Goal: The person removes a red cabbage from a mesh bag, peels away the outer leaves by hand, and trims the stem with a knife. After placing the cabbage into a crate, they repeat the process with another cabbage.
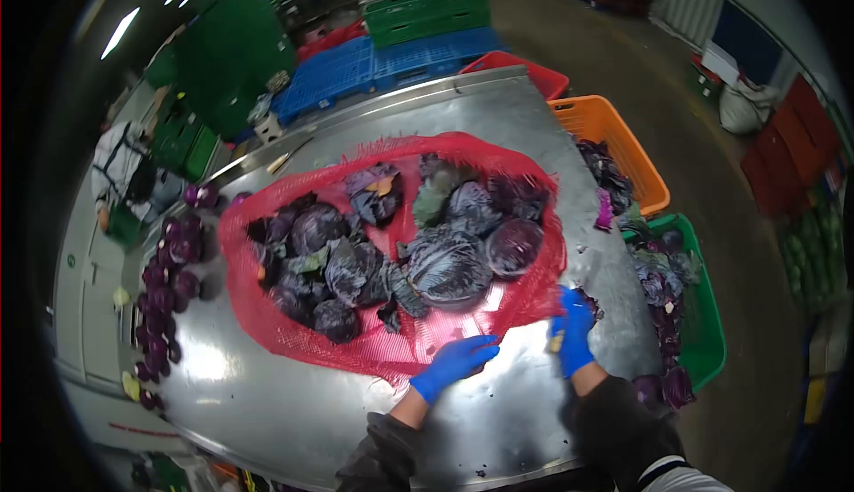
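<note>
My left hand (454, 367), in a blue glove, lies at the near edge of a red mesh bag (294, 350). Its fingers are stretched out with nothing visible in them. The opened bag is spread on a metal table (498, 403), with several red cabbages (447, 270) and loose outer leaves inside it. To the right of the bag, my right hand (575, 330), also blue-gloved, is closed beside a dark piece of leaf (589, 303). A small yellowish end (556, 342) shows at its fingers; the rest is hidden.
Trimmed purple cabbages (160, 301) line the table's left side. A knife (286, 157) lies near the far edge. An orange crate (614, 136) and a green crate (712, 314) with leaves stand at the right. A person (129, 167) stands at far left. Blue pallets (329, 78) lie beyond.
</note>
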Tool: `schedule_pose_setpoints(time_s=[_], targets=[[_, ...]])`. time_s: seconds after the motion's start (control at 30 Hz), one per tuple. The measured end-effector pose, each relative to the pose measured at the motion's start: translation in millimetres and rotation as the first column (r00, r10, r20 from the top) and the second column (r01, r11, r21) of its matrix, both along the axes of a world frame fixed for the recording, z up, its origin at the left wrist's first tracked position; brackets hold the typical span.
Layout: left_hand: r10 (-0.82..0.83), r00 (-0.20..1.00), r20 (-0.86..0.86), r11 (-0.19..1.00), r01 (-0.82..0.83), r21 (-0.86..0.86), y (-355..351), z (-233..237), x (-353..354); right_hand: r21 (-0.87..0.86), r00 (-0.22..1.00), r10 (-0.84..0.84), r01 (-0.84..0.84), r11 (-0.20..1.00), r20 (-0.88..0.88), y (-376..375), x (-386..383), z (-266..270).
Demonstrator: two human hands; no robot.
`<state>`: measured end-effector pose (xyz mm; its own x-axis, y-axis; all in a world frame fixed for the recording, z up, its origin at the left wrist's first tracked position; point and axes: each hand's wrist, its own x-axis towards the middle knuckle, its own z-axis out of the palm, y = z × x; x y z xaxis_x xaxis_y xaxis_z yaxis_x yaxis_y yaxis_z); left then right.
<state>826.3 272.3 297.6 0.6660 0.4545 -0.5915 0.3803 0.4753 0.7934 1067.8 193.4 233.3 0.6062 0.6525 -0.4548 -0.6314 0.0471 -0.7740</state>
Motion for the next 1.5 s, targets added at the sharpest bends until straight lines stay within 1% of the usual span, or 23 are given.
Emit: schedule_pose_setpoints(time_s=[0.03, 0.1, 0.17, 0.23, 0.27, 0.3, 0.33, 0.37, 0.43, 0.47, 0.53, 0.7, 0.73, 0.77, 0.83, 0.9, 0.93, 0.97, 1.03, 1.23, 1.3, 1.37, 1.5], targets=[[0.025, 1.0, 0.002, 1.0, -0.025, -0.003, -9.5, -24.6, -6.3, 0.014, 0.989, -0.133, 0.132, 0.991, 0.063, -4.6, 12.2, -7.6], [0.144, 0.986, 0.086, 0.816, -0.167, 0.553, -21.9, -63.0, -17.1, 0.078, 0.908, -0.129, 0.106, 0.991, 0.398, -2.2, 3.0, 55.3], [0.293, 0.943, 0.158, 0.87, -0.331, 0.365, -30.6, -43.6, -17.7, 0.103, 0.84, -0.057, 0.002, 0.995, 0.539, 15.3, -1.5, 80.3], [0.727, 0.59, 0.352, 0.576, -0.803, 0.155, -19.9, -28.7, -11.8, 0.042, 0.26, 0.04, -0.303, 0.952, 0.965, 51.2, -18.1, 132.1], [0.799, 0.49, 0.348, 0.51, -0.859, 0.039, -14.3, -18.9, -7.4, -0.011, 0.281, 0.113, -0.341, 0.94, 0.953, 69.2, -31.1, 141.4], [0.808, 0.473, 0.352, 0.526, -0.848, -0.067, -9.6, -29.5, -10.9, -0.058, 0.296, 0.181, -0.381, 0.923, 0.938, 83.6, -40.5, 149.1], [0.813, 0.473, 0.339, 0.548, -0.819, -0.17, -4.6, -25.5, -9.3, -0.159, 0.118, 0.215, -0.368, 0.916, 0.969, 103.8, -41.1, 132.9], [0.815, 0.479, 0.326, 0.566, -0.778, -0.272, 0.5, -21.9, -7.5, -0.306, 0.164, 0.404, -0.424, 0.853, 0.9, 117.4, -44.8, 129.6], [0.777, 0.508, 0.373, 0.627, -0.678, -0.384, 13.0, -23.5, -8.8, -0.603, 0.033, 0.72, -0.521, 0.605, 0.693, 133.9, -49.2, 120.6], [0.756, 0.469, 0.456, 0.65, -0.62, -0.44, 18.2, -16.0, -7.9, -0.462, 0.127, 0.637, -0.583, 0.668, 0.761, 130.1, -53.4, 111.6], [0.723, 0.407, 0.558, 0.687, -0.509, -0.518, 26.7, -13.7, -7.0, -0.469, 0.078, 0.591, -0.53, 0.706, 0.803, 113.5, -63.5, 115.4], [0.73, 0.427, 0.534, 0.662, -0.636, -0.397, -14.1, 24.1, -13.9, -0.307, 0.187, 0.463, -0.532, 0.789, 0.867, 48.1, -75.2, 125.3], [0.737, 0.408, 0.538, 0.622, -0.721, -0.304, -32.4, 38.5, -18.3, -0.147, 0.404, 0.431, -0.57, 0.809, 0.807, 29.6, -78.8, 133.0], [0.627, 0.572, 0.53, 0.622, -0.776, 0.102, -49.7, 56.3, -22.9, 0.024, 0.601, 0.389, -0.562, 0.827, 0.698, 15.0, -81.8, 135.7], [0.623, 0.615, 0.484, 0.628, -0.762, 0.159, -77.7, 97.3, -41.0, 0.219, 0.692, 0.241, -0.506, 0.835, 0.68, -12.7, -88.3, 117.5], [0.555, 0.667, 0.497, 0.581, -0.739, 0.342, -88.2, 74.1, -63.7, 0.328, 0.862, 0.505, -0.49, 0.808, 0.044, -52.8, -90.5, 125.5], [0.403, 0.553, 0.729, 0.706, -0.695, 0.137, -101.5, 88.3, -60.4, 0.276, 0.863, 0.498, -0.459, 0.844, -0.088, -68.2, -98.3, 132.5], [0.582, 0.574, 0.577, 0.723, -0.689, -0.044, -108.3, 74.1, -59.0, 0.252, 0.803, 0.558, -0.507, 0.824, -0.21, -82.4, -102.8, 126.4], [0.68, 0.431, 0.593, 0.665, -0.704, -0.252, -146.0, 72.4, -53.3, 0.149, 0.729, 0.625, -0.61, 0.778, -0.28, -116.3, -111.8, 119.2], [0.611, 0.732, 0.301, 0.757, -0.652, 0.048, -165.1, 58.5, -46.6, -0.31, 0.735, 0.678, -0.64, 0.703, 0.017, -175.2, -92.2, 62.7], [0.552, 0.811, 0.195, 0.8, -0.58, 0.149, -167.8, 37.8, -41.7, -0.469, 0.531, 0.607, -0.387, 0.794, 0.591, -184.5, -89.9, 40.7], [0.436, 0.873, 0.219, 0.789, -0.487, 0.373, -166.2, 35.1, -32.3, -0.374, 0.398, 0.463, -0.284, 0.883, 0.792, -191.4, -83.6, 53.1], [0.408, 0.88, 0.245, 0.751, -0.475, 0.459, -165.4, 23.2, -12.8, -0.404, 0.424, 0.52, -0.336, 0.851, 0.742, -205.6, -80.4, 104.6]])
